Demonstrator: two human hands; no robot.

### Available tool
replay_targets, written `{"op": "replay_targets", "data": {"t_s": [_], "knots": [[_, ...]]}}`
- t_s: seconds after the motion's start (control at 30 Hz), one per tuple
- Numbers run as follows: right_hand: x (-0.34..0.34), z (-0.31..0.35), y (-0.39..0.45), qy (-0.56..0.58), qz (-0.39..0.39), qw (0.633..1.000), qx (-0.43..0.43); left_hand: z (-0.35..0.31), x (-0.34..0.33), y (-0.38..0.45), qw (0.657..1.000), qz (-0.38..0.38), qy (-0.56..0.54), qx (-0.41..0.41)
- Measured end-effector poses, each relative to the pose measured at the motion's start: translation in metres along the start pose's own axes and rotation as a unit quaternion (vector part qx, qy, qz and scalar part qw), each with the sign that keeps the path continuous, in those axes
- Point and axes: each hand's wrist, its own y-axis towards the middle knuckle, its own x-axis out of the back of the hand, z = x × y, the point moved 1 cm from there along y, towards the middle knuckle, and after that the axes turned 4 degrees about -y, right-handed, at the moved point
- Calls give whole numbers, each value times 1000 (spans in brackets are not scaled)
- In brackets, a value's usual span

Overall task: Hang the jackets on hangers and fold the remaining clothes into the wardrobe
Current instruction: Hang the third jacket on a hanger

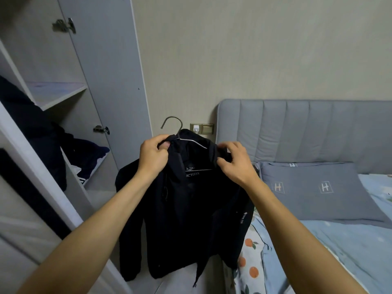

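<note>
Black jacket (186, 209) on wire hanger (180, 134), left hand (153, 158) and right hand (235, 164) pinching each shoulder; hook up, wardrobe (63, 98) nearer left hand

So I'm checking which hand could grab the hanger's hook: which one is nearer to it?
Left. The left hand grips the jacket collar just below the hanger hook; the right hand pinches the other shoulder, farther right of it.
</note>
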Motion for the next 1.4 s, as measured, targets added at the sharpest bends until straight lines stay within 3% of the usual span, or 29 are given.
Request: {"op": "replay_targets", "data": {"t_s": [0.1, 0.17, 0.3, 0.43, 0.6, 0.73, 0.8, 0.83, 0.9, 0.97, 1.0, 1.13, 1.4], "knots": [[-4, -9, 4, -61, 58, 996, -12, -4, 1, 4, 1000, 5, -8, -1], [-11, -8, 8, -78, 40, 996, 13, -4, 2, 7, 1000, 12, -6, 0], [-19, -3, 11, -68, -30, 997, -15, -6, 6, 19, 998, 18, 56, 24], [-17, -1, 17, -55, -91, 994, -28, -4, 20, 37, 972, -42, 203, 110], [-15, 8, 21, -69, -108, 992, -12, -11, 20, 38, 955, 10, 192, 225], [-18, 4, 20, -78, -83, 993, -16, -8, 22, 47, 934, 49, 226, 271], [-19, 2, 19, -83, -72, 994, -17, -12, 22, 54, 918, 79, 281, 269], [-19, 1, 18, -84, -68, 994, -21, -15, 23, 57, 923, 53, 289, 249], [-15, 0, 18, -71, -71, 994, -41, -23, 25, 56, 952, -57, 250, 168], [-8, 0, 20, -38, -89, 993, -63, -31, 25, 41, 971, -169, 135, 100], [-6, 0, 21, -18, -95, 993, -73, -31, 21, 30, 974, -182, 101, 86], [-2, -1, 22, 27, -113, 990, -77, -10, 4, -4, 989, -96, 92, 69], [-7, 11, 20, 74, -119, 989, -53, -6, 37, 20, 985, -4, 159, 70]]}}
